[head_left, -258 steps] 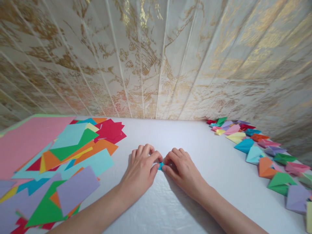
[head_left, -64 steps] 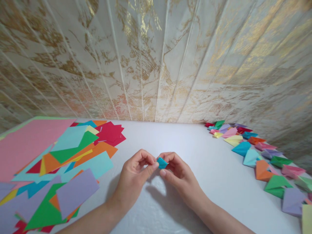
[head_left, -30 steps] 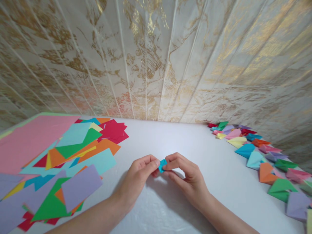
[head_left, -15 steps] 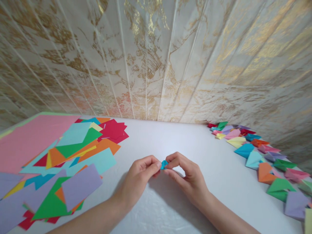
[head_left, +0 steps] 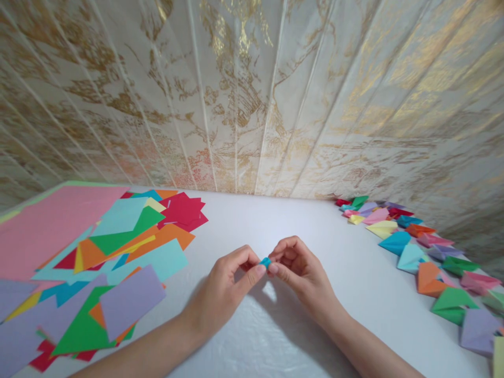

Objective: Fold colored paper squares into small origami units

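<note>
Nearest, the bare white desk [head_left: 252,341] shows a soft sheen and faint wrinkles, the arms' shadows falling across it. At the near left, a lavender sheet [head_left: 133,303] overlaps a green piece [head_left: 73,331]; at the near right sit a lavender folded piece [head_left: 480,329] and a green folded piece [head_left: 452,303]. A little farther, in the middle, the left hand [head_left: 228,278] and the right hand [head_left: 305,270] pinch opposite ends of a bright blue paper piece [head_left: 265,262], each between thumb and fingers. It is tiny, compactly folded and slightly tilted, its ends covered by the fingertips; the finer creases are too small to tell. Farther left lie a large pink sheet [head_left: 51,226] and red pointed sheets [head_left: 183,212]; farther right, small multicoloured folded pieces [head_left: 376,215] crowd together. Beyond the desk's far edge hangs a pale curtain [head_left: 252,94] with gold patterning.
</note>
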`<action>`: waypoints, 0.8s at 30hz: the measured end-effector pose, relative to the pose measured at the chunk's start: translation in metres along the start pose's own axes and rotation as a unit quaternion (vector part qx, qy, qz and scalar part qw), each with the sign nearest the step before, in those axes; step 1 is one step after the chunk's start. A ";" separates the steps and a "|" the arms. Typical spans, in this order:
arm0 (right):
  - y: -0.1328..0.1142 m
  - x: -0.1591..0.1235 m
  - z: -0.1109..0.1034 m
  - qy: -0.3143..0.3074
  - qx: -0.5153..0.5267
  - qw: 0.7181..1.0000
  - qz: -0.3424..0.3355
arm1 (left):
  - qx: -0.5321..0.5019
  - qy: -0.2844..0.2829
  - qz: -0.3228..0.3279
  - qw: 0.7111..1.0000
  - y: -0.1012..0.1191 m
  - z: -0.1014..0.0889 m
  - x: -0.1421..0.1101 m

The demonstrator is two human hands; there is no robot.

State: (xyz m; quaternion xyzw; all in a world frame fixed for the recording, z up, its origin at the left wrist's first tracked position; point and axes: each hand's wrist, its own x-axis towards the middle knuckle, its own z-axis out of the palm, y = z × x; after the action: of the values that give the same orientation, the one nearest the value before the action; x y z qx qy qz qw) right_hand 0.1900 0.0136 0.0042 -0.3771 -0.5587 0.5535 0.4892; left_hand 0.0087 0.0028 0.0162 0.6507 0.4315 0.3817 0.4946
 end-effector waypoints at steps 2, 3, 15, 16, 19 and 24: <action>0.000 0.000 0.003 0.009 0.025 1.000 0.006 | 0.003 0.010 0.005 1.000 0.000 0.002 -0.001; 0.000 -0.001 0.004 0.010 0.025 1.000 0.008 | 0.005 0.015 0.007 1.000 0.000 0.002 -0.001; 0.000 -0.008 0.003 0.021 -0.110 0.991 -0.074 | -0.001 0.032 0.001 0.999 0.002 0.007 -0.004; 0.000 -0.007 0.002 0.022 -0.129 0.988 -0.085 | -0.003 0.023 -0.013 1.000 0.000 0.007 -0.004; 0.001 -0.005 -0.002 0.021 -0.182 0.975 -0.125 | -0.015 -0.002 -0.040 0.999 -0.004 0.007 -0.004; 0.003 -0.002 -0.006 -0.010 -0.196 0.968 -0.156 | -0.044 0.018 -0.052 0.998 -0.007 0.004 -0.001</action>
State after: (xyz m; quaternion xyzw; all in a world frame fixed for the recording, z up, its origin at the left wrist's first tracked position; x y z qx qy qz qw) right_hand 0.1958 0.0131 0.0003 -0.3686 -0.7127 0.3540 0.4805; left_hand 0.0113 0.0018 0.0080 0.5982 0.4563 0.3855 0.5342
